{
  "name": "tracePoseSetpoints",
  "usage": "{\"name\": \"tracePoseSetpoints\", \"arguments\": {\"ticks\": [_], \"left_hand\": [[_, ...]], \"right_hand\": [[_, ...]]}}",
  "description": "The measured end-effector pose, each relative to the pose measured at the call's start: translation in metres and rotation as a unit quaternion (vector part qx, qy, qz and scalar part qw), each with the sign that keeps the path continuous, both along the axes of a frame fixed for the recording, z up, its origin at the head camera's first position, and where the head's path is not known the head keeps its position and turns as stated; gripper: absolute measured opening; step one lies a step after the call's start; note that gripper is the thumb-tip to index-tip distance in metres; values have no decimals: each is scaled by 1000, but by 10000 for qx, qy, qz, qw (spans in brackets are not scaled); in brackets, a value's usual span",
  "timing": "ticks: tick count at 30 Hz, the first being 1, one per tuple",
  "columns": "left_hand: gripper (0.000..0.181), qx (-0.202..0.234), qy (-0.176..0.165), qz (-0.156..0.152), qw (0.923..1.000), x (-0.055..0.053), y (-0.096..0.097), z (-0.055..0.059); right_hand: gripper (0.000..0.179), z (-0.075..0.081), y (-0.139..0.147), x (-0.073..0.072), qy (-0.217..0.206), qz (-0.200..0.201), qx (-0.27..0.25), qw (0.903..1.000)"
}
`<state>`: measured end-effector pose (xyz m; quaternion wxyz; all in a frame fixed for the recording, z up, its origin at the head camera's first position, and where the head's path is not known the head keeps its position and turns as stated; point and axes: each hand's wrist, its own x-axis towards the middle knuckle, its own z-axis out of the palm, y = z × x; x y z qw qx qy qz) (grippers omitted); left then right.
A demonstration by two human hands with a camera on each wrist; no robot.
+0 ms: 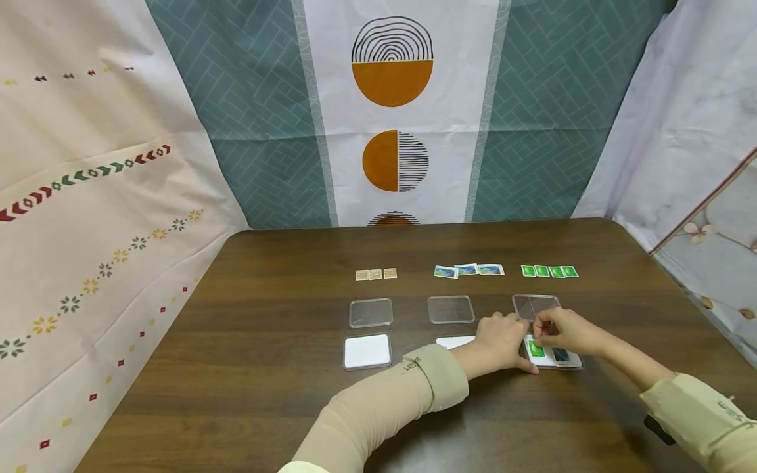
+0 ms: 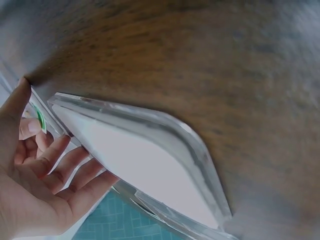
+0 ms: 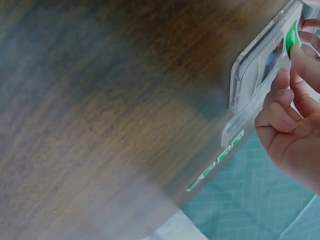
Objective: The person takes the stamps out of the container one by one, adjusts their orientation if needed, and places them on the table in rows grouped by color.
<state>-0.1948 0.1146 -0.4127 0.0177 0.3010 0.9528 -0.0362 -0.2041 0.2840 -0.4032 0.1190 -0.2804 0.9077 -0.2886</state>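
My right hand (image 1: 564,332) pinches a green stamp (image 1: 536,349) between thumb and fingertip at the left part of a white card in a clear case (image 1: 570,366). A dark picture stamp (image 1: 560,355) lies on that card's right part. Spread along this case's left side is my left hand (image 1: 501,338), its thumb at the near corner and its fingers towards the far one. Partly behind the left hand, a second clear case with a white card (image 1: 454,341) shows. The right wrist view shows the green stamp (image 3: 291,39) upright under the right thumb.
A third white-card case (image 1: 367,352) stands to the left. Behind the cases lie clear lids (image 1: 370,313), (image 1: 451,310), (image 1: 535,305). Farther back are tan stamps (image 1: 375,274), blue landscape stamps (image 1: 467,270) and several green stamps (image 1: 549,271) on the brown table (image 1: 266,341).
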Motion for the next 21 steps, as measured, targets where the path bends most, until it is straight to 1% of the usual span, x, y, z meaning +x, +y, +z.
{"name": "tracePoseSetpoints", "arguments": {"ticks": [7, 10, 16, 19, 21], "left_hand": [[64, 33, -4, 3, 10000, 0, -1, 0], [64, 43, -21, -9, 10000, 1, -1, 0], [63, 40, -35, -17, 10000, 1, -1, 1], [65, 54, -60, -27, 10000, 1, -2, 2], [66, 58, -83, -33, 9999, 1, -2, 2]], "right_hand": [[12, 2, 4, -4, 137, 314, -370, 9987], [11, 2, 5, -5, 96, 287, -457, 9985], [9, 1, 4, -5, -235, 214, -612, 9976], [8, 3, 3, -5, -352, 188, -588, 9975], [8, 4, 3, -5, -315, 170, -495, 9981]]}}
